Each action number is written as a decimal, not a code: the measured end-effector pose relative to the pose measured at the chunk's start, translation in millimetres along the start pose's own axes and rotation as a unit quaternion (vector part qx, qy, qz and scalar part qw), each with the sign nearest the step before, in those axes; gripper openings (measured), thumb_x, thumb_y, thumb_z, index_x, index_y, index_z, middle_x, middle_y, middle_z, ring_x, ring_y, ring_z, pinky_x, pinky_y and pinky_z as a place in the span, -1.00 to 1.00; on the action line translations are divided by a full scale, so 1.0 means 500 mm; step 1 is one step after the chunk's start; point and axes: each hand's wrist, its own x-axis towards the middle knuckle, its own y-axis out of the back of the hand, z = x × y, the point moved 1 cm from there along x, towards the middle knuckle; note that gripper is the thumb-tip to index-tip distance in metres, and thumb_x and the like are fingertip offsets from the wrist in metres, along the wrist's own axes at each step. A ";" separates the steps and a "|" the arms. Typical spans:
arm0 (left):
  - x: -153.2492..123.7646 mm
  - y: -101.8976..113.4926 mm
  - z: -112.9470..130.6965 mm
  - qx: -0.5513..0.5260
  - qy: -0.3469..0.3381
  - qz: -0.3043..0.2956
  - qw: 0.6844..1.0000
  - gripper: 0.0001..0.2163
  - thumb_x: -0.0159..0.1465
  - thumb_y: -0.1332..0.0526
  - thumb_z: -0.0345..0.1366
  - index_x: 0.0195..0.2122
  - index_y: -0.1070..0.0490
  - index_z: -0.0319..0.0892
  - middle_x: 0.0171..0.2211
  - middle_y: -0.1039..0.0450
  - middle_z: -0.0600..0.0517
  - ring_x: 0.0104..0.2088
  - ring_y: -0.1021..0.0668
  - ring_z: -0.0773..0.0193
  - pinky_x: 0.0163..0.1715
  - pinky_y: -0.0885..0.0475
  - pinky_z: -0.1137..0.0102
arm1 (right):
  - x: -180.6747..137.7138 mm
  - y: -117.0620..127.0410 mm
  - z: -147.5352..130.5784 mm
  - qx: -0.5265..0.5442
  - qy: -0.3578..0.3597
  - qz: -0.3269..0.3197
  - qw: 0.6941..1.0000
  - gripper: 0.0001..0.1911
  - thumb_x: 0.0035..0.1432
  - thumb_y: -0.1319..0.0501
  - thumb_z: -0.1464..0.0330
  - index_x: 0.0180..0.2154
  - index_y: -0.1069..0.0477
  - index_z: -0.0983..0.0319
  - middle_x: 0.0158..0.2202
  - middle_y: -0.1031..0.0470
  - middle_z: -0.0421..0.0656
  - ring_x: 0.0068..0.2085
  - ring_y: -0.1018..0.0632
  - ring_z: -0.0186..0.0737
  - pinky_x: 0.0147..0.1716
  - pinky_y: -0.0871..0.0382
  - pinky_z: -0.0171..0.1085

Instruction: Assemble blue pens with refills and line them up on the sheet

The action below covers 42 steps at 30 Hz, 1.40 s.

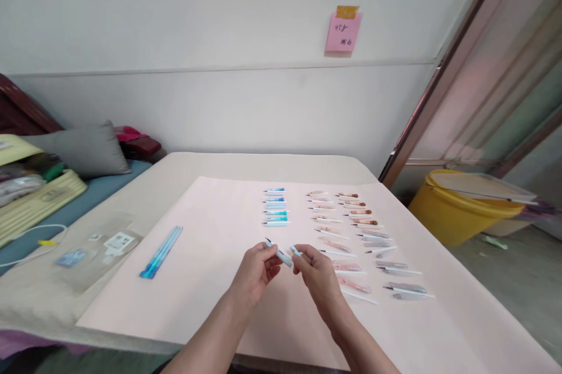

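Observation:
In my left hand (259, 266) is a light-blue pen (283, 256) with a thin dark tip, pinched between thumb and fingers and slanting down to the right. My right hand (315, 268) pinches a small light-blue piece (295, 250) that looks like a pen cap, close to the pen's lower end. Beyond my hands, a column of blue pens (275, 212) lies on the pale pink sheet (211, 280). To the right are pens with pinkish wrappers (336, 244), pens with brown parts (360, 212) and pens with grey wrappers (406, 288). My right hand partly covers the nearest pinkish ones.
On the left lies a blue pack of pens (161, 252), and beyond it a clear plastic bag (100, 251) with labels. A yellow bin (461, 210) stands right of the table. A pink note (343, 33) is taped to the wall. A grey cushion (85, 150) sits at the left.

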 end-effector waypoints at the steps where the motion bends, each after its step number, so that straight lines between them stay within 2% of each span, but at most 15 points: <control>1: -0.001 -0.001 -0.002 -0.002 -0.002 -0.001 1.000 -0.81 0.01 -0.32 -0.26 -0.45 -0.34 -0.21 -0.46 -0.43 0.02 -0.45 -0.49 0.41 -0.49 -0.31 0.55 | -0.002 -0.002 0.000 -0.016 0.008 -0.005 1.000 -0.82 -0.01 -0.14 0.33 -0.34 -0.42 0.26 -0.65 -0.27 -0.30 -0.63 -0.14 -0.44 -0.64 0.04 -0.39; 7: 0.001 0.004 -0.004 0.001 -0.014 0.008 1.000 -0.83 0.01 -0.30 -0.28 -0.45 -0.33 -0.20 -0.51 -0.39 0.05 -0.50 -0.44 0.43 -0.48 -0.30 0.52 | -0.008 -0.009 -0.004 -0.062 0.026 -0.036 0.997 -0.83 -0.01 -0.12 0.36 -0.37 -0.44 0.24 -0.67 -0.26 -0.30 -0.60 -0.19 -0.42 -0.60 -0.01 -0.39; 21: 0.001 0.000 -0.008 0.021 -0.019 -0.015 0.999 -0.89 -0.01 -0.26 -0.36 -0.48 -0.33 -0.22 -0.56 -0.37 0.08 -0.56 -0.41 0.43 -0.52 -0.26 0.50 | -0.004 -0.012 0.004 -0.051 0.017 -0.075 0.996 -0.81 0.00 -0.10 0.37 -0.36 -0.45 0.26 -0.67 -0.30 -0.28 -0.62 -0.20 -0.42 -0.61 -0.02 -0.39; 27: -0.008 -0.014 -0.015 0.035 0.001 -0.010 0.999 -0.86 -0.03 -0.27 -0.35 -0.44 -0.37 -0.24 -0.53 -0.41 0.03 -0.53 -0.43 0.40 -0.52 -0.26 0.49 | 0.009 -0.003 0.022 -0.079 0.039 0.002 0.996 -0.80 0.02 -0.09 0.28 -0.45 -0.42 0.22 -0.59 -0.36 -0.25 -0.59 -0.27 -0.37 -0.60 -0.06 -0.37; 29: -0.012 -0.020 -0.022 0.036 0.006 -0.011 0.999 -0.86 -0.03 -0.27 -0.34 -0.44 -0.38 -0.24 -0.52 -0.39 0.04 -0.54 -0.41 0.42 -0.51 -0.27 0.49 | 0.009 -0.005 0.026 -0.087 0.036 0.002 0.996 -0.78 0.04 -0.08 0.26 -0.47 -0.40 0.22 -0.61 -0.35 -0.25 -0.60 -0.27 -0.36 -0.59 -0.08 -0.36; 35: -0.016 -0.026 -0.040 0.029 0.007 -0.007 1.000 -0.87 -0.02 -0.28 -0.35 -0.46 -0.35 -0.22 -0.56 -0.32 0.10 -0.55 -0.37 0.45 -0.51 -0.26 0.51 | -0.004 -0.017 0.011 -0.092 0.064 -0.044 0.993 -0.71 0.12 -0.03 0.22 -0.51 -0.37 0.22 -0.60 -0.31 -0.25 -0.53 -0.29 -0.34 -0.53 -0.12 -0.36; 42: -0.016 -0.017 -0.028 0.051 0.003 -0.007 0.999 -0.84 -0.04 -0.31 -0.31 -0.46 -0.36 -0.22 -0.53 -0.36 0.07 -0.51 -0.38 0.43 -0.49 -0.24 0.50 | -0.021 -0.012 -0.026 -0.051 0.058 -0.140 0.987 -0.74 0.15 0.03 0.26 -0.47 -0.29 0.22 -0.57 -0.26 -0.26 -0.57 -0.26 -0.37 -0.61 -0.11 -0.39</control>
